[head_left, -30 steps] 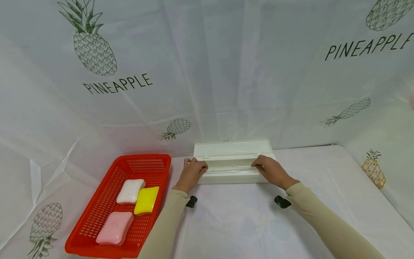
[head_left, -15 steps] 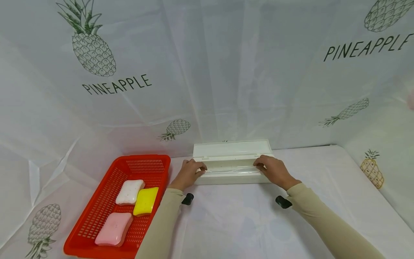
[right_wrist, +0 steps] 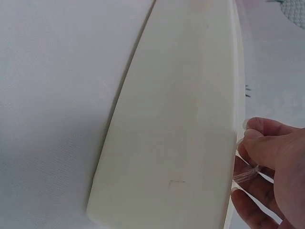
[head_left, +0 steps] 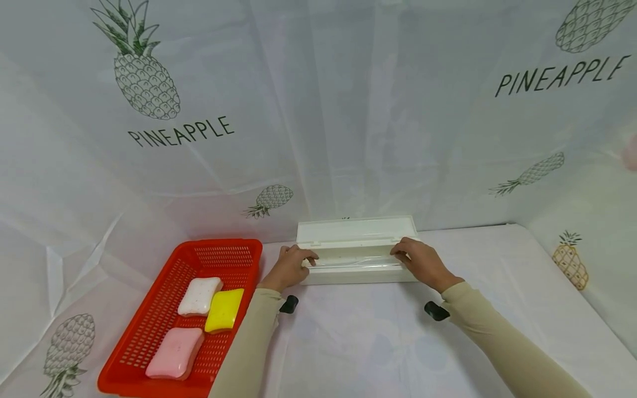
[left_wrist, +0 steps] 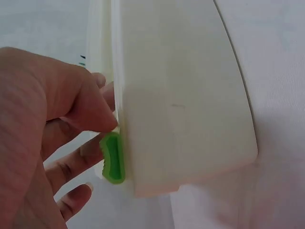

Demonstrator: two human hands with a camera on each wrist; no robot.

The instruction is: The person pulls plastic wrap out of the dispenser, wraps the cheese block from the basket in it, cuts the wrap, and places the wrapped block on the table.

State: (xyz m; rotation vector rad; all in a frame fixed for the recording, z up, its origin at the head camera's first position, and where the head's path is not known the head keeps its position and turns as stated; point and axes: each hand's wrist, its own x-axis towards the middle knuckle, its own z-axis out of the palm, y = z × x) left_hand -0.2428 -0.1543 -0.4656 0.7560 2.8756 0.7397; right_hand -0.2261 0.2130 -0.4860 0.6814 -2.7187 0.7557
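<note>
In the head view a long white plastic wrap dispenser (head_left: 358,275) lies at the back of the table, its hinged lid (head_left: 355,228) raised. Clear plastic wrap (head_left: 355,264) spans its opening. My left hand (head_left: 290,266) is at the dispenser's left end. In the left wrist view its thumb tip touches the front rim just by a green slide cutter (left_wrist: 113,158), other fingers behind the rim and loosely spread. At the right end, my right hand (head_left: 420,261) pinches the wrap between thumb and fingers; a bunched clear strand of it shows among the fingers in the right wrist view.
Left of the arms stands a red perforated basket (head_left: 134,320) holding a white soap bar (head_left: 200,296), a yellow soap bar (head_left: 224,310) and a pink soap bar (head_left: 175,354). A white pineapple-printed sheet (head_left: 348,110) rises directly behind the dispenser.
My left hand has shifted slightly left and its fingers have loosened near the dispenser's left end. The right hand has moved slightly right. The dispenser and basket stay put.
</note>
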